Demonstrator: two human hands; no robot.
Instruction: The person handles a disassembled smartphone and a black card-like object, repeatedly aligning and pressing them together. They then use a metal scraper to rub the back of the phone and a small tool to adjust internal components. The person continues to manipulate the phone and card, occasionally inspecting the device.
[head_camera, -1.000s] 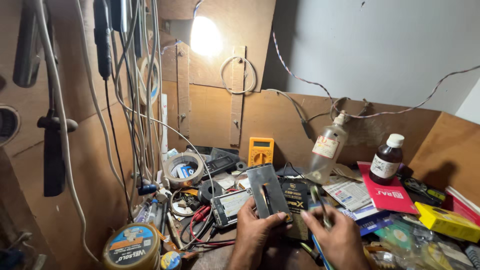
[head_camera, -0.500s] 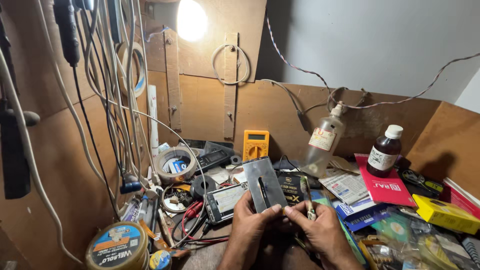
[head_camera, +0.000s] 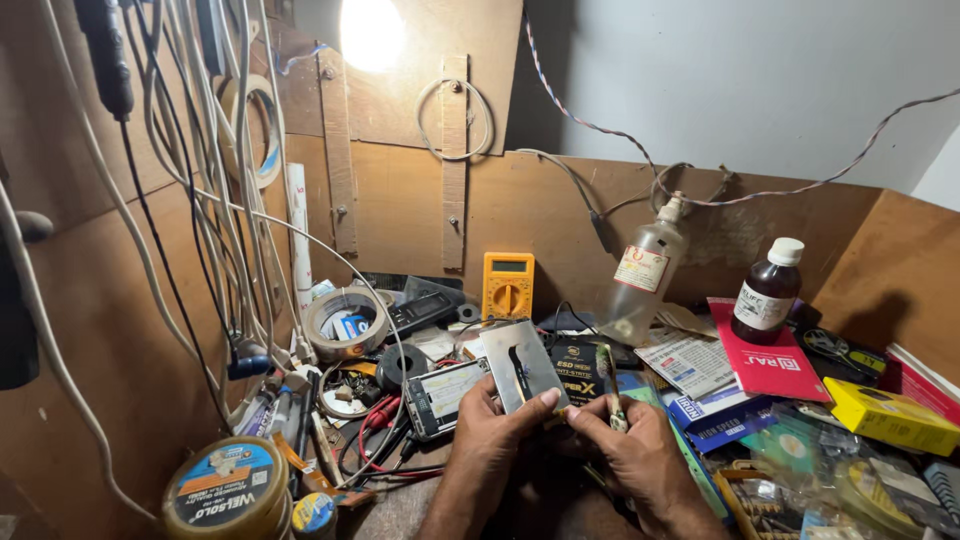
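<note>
Together, left hand (head_camera: 492, 432) and right hand (head_camera: 628, 455) — fingers (head_camera: 535, 402) closed, pinching grey card (head_camera: 522, 364), right also gripping pen (head_camera: 610, 385)

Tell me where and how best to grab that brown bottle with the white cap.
Probably take the brown bottle around its body just below the white cap, coming from above and in front: it stands upright against the back board, with papers crowding its base.

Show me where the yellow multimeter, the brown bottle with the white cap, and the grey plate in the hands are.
yellow multimeter (head_camera: 508, 285): head view, on its dial.
brown bottle (head_camera: 766, 298): head view, on its label.
grey plate (head_camera: 522, 366): head view, on its flat face.
</note>
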